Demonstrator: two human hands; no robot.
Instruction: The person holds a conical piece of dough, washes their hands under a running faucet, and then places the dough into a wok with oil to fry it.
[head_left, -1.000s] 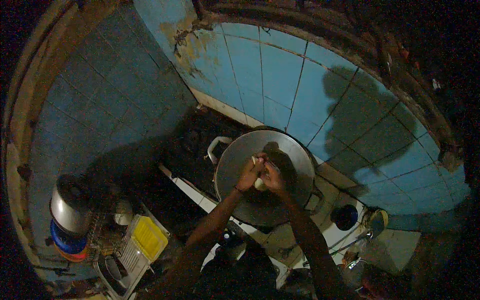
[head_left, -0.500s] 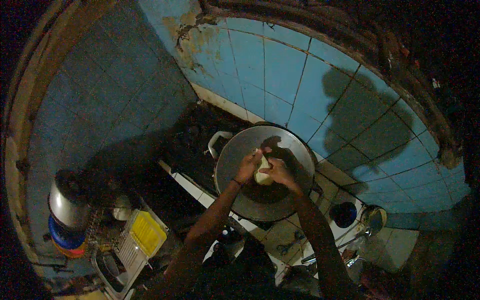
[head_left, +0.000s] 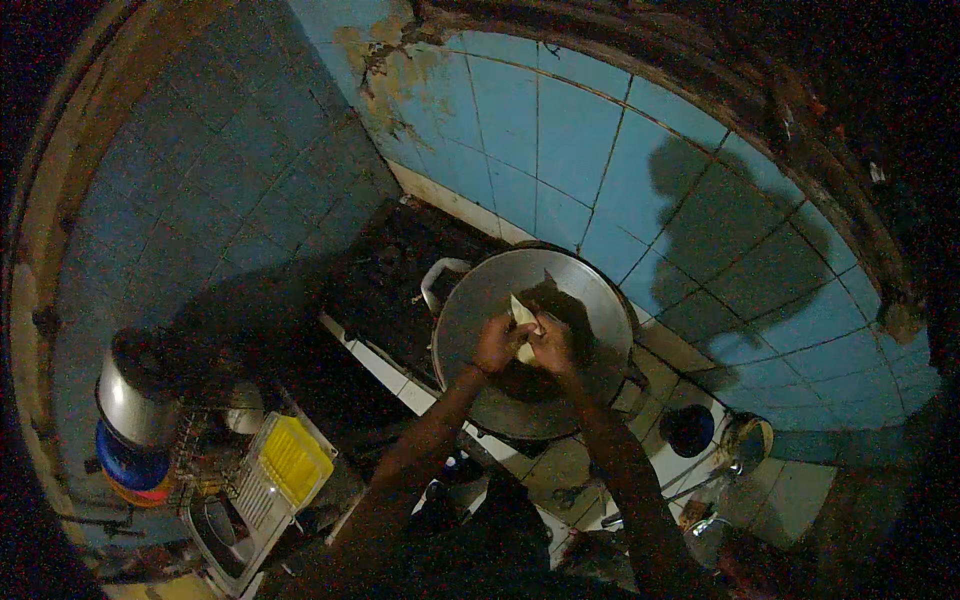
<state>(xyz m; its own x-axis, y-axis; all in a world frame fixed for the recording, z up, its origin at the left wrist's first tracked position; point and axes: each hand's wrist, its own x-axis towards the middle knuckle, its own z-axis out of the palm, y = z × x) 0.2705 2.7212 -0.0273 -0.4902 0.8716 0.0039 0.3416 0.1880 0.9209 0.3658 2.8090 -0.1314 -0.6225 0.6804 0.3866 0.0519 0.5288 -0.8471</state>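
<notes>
Both my hands are over a large metal wok (head_left: 470, 300) with side handles, whose middle looks dark from shadow or contents. My left hand (head_left: 497, 342) grips a pale cream, elongated object (head_left: 522, 312) from the left, with the fingers curled on it. My right hand (head_left: 550, 347) is closed on the same object from the right. Its pointed upper end sticks up past my fingers; what it is exactly is too dim to tell.
Blue tiled walls (head_left: 570, 140) surround a dark stove area (head_left: 380, 270) and white tiled ledge (head_left: 380, 370). At left stand a steel pot (head_left: 130, 400), blue basin (head_left: 120, 455), wire rack (head_left: 190, 450) and drainboard with a yellow tray (head_left: 300, 460). A dark blue bowl (head_left: 685, 430) sits at right.
Since half a second ago my right hand has drawn in toward my left and closed further round the pale object, whose upper end now shows above the fingers.
</notes>
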